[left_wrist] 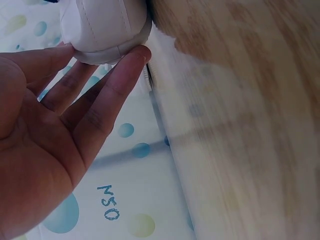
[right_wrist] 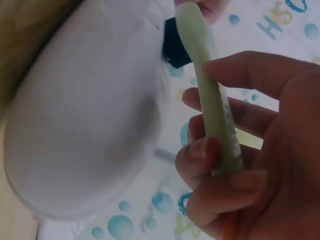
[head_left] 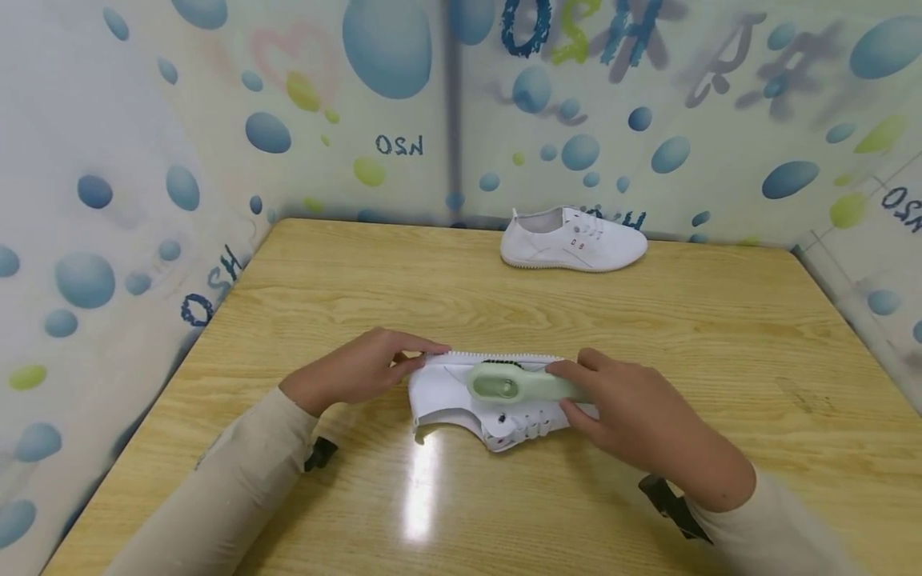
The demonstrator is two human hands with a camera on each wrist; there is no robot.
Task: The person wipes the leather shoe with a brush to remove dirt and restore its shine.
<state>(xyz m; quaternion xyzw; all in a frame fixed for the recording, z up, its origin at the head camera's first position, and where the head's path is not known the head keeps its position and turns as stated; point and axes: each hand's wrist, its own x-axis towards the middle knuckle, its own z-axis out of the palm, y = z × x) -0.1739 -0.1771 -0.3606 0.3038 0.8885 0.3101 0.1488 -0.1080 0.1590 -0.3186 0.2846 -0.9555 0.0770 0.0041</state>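
A white lace-up shoe (head_left: 439, 392) lies on its side on the table, its ridged sole edge facing the back and its opening facing me. My left hand (head_left: 367, 364) holds the heel end, thumb on one side and fingers on the other; the left wrist view shows the fingertips at the heel (left_wrist: 107, 30). In my right hand (head_left: 634, 408) is a pale green scrub brush (head_left: 497, 384) with dark bristles (right_wrist: 175, 45), its handle wrapped by curled fingers. The brush head overlaps the shoe's upper side near the sole. The right hand hides the toe in the head view.
Another white shoe (head_left: 569, 244) stands upright at the back edge of the wooden table (head_left: 360, 280), toe to the right. Walls with blue and green bubble prints (head_left: 389, 48) enclose the table at the back and sides. Dark straps (head_left: 673, 508) sit at both wrists.
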